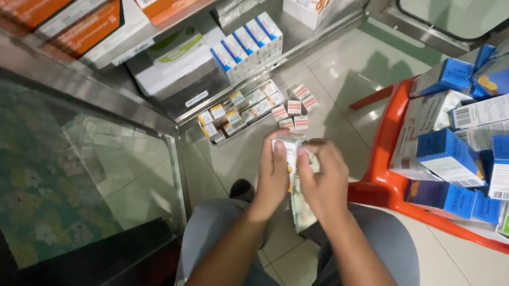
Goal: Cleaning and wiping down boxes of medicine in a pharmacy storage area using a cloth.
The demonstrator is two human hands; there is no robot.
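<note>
Tiled floor point(353, 65), glass counter point(60, 165) on one side, seated person w/ both hands over lap.
L hand point(273, 172) + R hand point(325, 182) both clamped on wad of notes point(300, 204), fingers curled tight round it, thumbs on top. Wad sits above knees, near orange chair point(385, 177) stacked w/ blue boxes point(451, 156). Small boxes point(252, 107) on floor beyond wad, by counter base.

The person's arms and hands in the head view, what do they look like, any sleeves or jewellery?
Both forearms are bare, with no sleeves in view. The left hand and right hand wear no gloves. No watch, bracelet or ring shows from this angle. Grey trousers cover the legs.
</note>
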